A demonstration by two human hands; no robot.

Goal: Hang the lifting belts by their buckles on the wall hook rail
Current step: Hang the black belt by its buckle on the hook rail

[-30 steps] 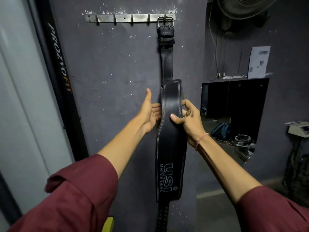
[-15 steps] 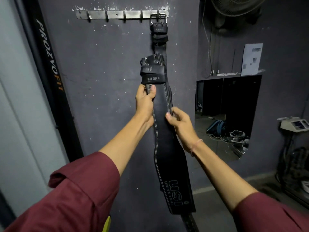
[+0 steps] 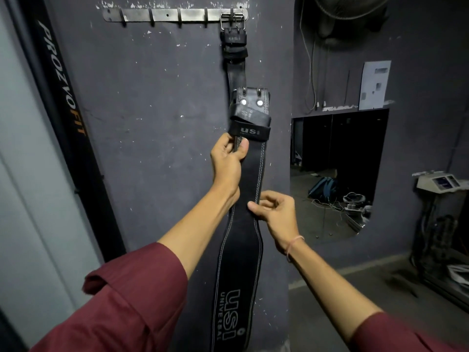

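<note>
Two lifting belts: one hung by its buckle [image 3: 233, 21] on the hook rail [image 3: 175, 15], high above both hands; second belt [image 3: 247, 189] pinched below its buckle end by left hand [image 3: 227, 161], its edge pinched lower by right hand [image 3: 275, 212]. Fan [image 3: 350, 11] and mirror [image 3: 337, 171] off right of right hand.

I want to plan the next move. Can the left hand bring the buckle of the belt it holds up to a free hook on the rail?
Probably yes. The left hand grips the held belt just below its buckle, and the hooks left of the hung belt on the rail are bare, with only open wall between.
</note>
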